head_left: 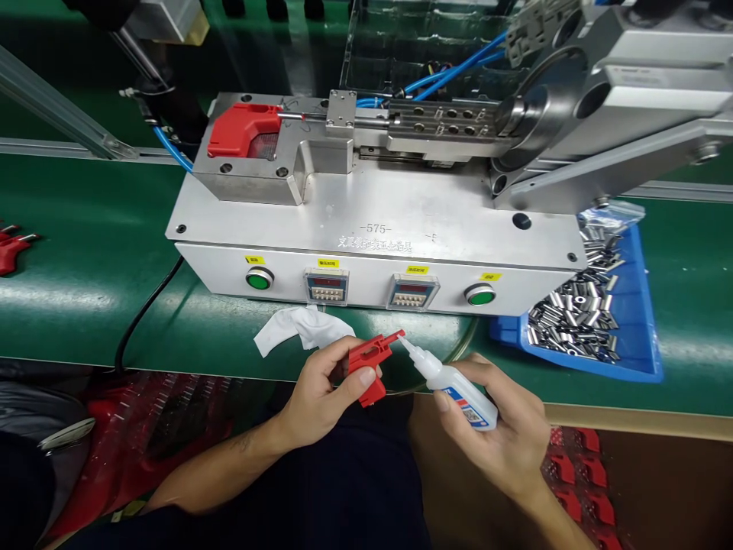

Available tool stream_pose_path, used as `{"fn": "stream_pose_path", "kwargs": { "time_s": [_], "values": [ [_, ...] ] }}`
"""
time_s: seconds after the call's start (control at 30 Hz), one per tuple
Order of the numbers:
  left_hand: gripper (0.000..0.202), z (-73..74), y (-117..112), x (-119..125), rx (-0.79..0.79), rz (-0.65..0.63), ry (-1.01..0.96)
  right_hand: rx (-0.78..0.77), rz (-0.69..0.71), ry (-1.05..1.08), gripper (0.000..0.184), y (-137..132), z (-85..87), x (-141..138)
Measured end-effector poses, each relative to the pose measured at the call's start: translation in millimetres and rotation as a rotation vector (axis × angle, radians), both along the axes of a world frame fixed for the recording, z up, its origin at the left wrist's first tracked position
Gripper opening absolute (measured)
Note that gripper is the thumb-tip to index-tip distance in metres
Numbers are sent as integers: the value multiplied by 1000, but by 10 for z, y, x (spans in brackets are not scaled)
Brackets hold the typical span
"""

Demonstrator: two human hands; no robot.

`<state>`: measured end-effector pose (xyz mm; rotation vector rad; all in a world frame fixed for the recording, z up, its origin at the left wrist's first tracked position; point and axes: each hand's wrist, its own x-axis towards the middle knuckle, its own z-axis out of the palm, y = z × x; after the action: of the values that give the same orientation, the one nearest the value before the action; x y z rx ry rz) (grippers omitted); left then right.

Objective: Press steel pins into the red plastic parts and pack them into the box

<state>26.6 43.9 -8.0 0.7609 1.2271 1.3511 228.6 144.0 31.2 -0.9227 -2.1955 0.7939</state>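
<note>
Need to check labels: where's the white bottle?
In the head view, the white bottle is right of centre, in the right hand, tip by the red part.

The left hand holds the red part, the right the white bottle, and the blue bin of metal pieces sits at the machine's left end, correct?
One slip: in the head view, the blue bin of metal pieces sits at the right end of the machine. The left hand holds the red part, and the right hand the white bottle.
</note>
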Motion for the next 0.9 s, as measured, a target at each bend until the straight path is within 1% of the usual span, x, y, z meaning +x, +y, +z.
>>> {"fn": "stream_pose_path", "kwargs": {
  "time_s": [0.13,0.27,0.4,0.63,0.73,0.9],
  "values": [
    [31,-3,10,-19,8,1,-8,19,4,15,4,9,3,-9],
    [32,3,12,-11,5,4,3,3,-15,1,6,0,17,-6],
    [33,11,12,1,3,9,-5,-4,-2,13,6,0,16,10],
    [31,13,14,-7,7,28,23,16,10,-1,6,-3,-2,22],
    [31,7,10,-3,12,24,30,20,-4,-16,6,-4,-7,25],
    [28,-14,3,-2,16,17,20,24,14,-9,7,5,-7,25]
  ]
}}
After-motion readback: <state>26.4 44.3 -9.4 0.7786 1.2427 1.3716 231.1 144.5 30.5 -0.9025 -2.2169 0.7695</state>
